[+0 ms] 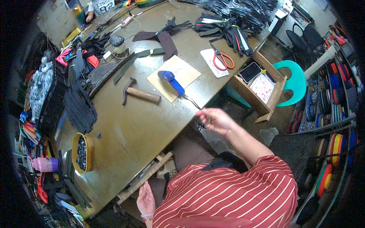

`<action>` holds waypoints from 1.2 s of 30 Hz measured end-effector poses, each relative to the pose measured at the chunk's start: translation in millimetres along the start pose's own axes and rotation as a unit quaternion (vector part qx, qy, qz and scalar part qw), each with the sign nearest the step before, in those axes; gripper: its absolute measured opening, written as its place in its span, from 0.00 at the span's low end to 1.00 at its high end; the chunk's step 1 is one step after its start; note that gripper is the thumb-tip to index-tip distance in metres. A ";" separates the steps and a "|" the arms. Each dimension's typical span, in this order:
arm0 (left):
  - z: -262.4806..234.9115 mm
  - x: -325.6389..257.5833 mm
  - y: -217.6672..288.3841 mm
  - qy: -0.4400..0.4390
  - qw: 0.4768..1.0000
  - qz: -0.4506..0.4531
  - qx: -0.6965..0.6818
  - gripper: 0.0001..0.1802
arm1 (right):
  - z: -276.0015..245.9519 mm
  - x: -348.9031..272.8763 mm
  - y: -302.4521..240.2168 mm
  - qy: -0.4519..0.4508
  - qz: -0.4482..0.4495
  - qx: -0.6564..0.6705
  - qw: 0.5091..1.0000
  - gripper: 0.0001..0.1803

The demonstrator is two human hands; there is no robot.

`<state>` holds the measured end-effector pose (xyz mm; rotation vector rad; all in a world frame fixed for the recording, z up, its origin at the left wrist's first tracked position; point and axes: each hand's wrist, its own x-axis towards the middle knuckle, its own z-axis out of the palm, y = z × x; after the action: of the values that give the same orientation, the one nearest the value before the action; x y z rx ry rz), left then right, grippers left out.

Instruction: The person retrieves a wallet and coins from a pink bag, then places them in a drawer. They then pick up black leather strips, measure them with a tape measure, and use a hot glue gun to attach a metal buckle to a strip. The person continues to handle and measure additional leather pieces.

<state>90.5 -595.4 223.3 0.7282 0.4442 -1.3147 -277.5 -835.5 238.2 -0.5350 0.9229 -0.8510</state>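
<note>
Two hands show, both partly hard to read. The right hand [215,119], at centre right of the frame just off the desk [133,129] edge, is blurred; its grip looks loosely curled, and a small dark item seems to hang below the fingers, though whether it is held cannot be told. The left hand [145,200], at the lower centre, lies open and slack beside the striped shirt [228,197], just below a wooden strip [146,176] at the desk's near edge, holding nothing visible. Its wrist is cut off by the shirt.

Nearest the right hand is a blue corded tool [172,82] resting on a tan board [173,76], its cord running toward the fingers. To the left lies a hammer [138,93]. Red-handled scissors [220,59] sit on white paper in the upper centre, beside an open wooden drawer [262,85]. A yellow round tin [82,152] of small dark parts stands at lower left. Black straps [228,22] are heaped at the top.
</note>
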 end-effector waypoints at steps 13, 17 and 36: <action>-25.0 91.1 -19.8 0.048 0.979 -0.027 0.197 0.18 | -246.2 -115.5 -81.2 0.743 -0.015 -0.458 0.488 0.29; -2.2 98.4 -36.5 -0.024 0.935 -0.101 0.340 0.17 | -307.3 -101.4 -57.4 0.682 -0.015 -0.440 0.583 0.32; 409.8 130.1 -202.8 -0.630 0.254 0.304 0.668 0.14 | -225.8 89.4 -131.3 0.213 -0.175 0.160 0.948 0.38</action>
<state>-120.8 -992.0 378.5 0.6586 -2.4034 -0.7438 -494.1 -994.5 174.7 -0.2333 1.0679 -1.4495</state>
